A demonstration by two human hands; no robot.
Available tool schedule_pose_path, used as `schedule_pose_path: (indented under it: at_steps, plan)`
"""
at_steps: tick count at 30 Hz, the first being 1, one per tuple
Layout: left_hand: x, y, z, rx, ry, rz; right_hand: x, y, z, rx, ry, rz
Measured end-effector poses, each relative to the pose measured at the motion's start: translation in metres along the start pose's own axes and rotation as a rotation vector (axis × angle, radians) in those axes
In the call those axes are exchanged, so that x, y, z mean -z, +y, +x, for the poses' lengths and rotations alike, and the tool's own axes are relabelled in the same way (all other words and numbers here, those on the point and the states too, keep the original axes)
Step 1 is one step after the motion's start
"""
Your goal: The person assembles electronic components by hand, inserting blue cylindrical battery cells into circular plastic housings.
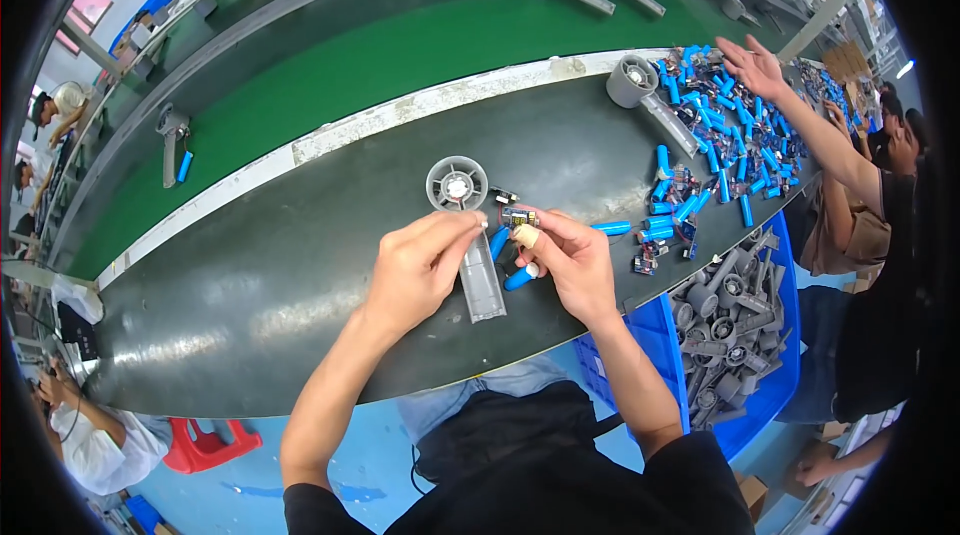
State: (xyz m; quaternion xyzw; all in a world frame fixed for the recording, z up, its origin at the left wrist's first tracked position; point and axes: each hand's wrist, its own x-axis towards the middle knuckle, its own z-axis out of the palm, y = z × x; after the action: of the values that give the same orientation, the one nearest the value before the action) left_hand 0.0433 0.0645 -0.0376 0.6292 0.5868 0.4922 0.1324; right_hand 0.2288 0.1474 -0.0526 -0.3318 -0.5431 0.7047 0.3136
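Left hand: The person's left hand (pixel 420 260) is pinching a small white piece (pixel 485 224) between thumb and forefinger, over the top of the grey handle.
Right hand: The right hand (pixel 575 270), a pale wrap (pixel 526 236) around one digit, is gripping a small dark circuit piece (pixel 519 219).
Grey fan part: The grey fan part (pixel 483 290) is lying between the hands, its round head beyond the left fingertips, its open handle pointing toward the table's near edge.
Blue cells: One blue cell (pixel 518 279) is sitting just under the right fingers; a large pile of blue cells (pixel 735 130) is covering the table's right end.
Table: The dark table (pixel 270 275) is carrying another fan part (pixel 632 84) near its far edge, left of the pile.
Crate: A blue crate (pixel 655 340) of grey parts is standing below the near edge, right.
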Motion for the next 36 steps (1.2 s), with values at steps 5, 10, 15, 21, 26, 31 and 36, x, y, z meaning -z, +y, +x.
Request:
schedule_pose_path:
  at_steps: [5,10,15,21,26,31,36]
  plan:
    - [-0.008,0.001,0.0,0.036,0.082,-0.06,-0.012,0.009,-0.001,0.282,0.112,-0.364]
    - [-0.014,0.005,-0.002,0.016,0.061,-0.009,-0.026,0.014,-0.004,0.363,0.206,-0.515]
    - [-0.02,0.008,-0.003,-0.001,0.045,0.095,-0.031,0.015,-0.007,0.461,0.266,-0.61]
    - [-0.023,0.014,-0.004,-0.07,0.088,0.156,-0.035,0.018,-0.009,0.559,0.293,-0.725]
    - [-0.024,0.017,-0.004,-0.097,0.091,0.244,-0.035,0.015,-0.008,0.557,0.318,-0.705]
    - [-0.022,0.009,-0.01,-0.145,0.128,0.239,-0.035,0.016,-0.009,0.432,0.356,-0.544]
    - [-0.019,0.005,-0.015,-0.28,0.105,0.298,-0.035,0.02,-0.009,0.534,0.355,-0.6]
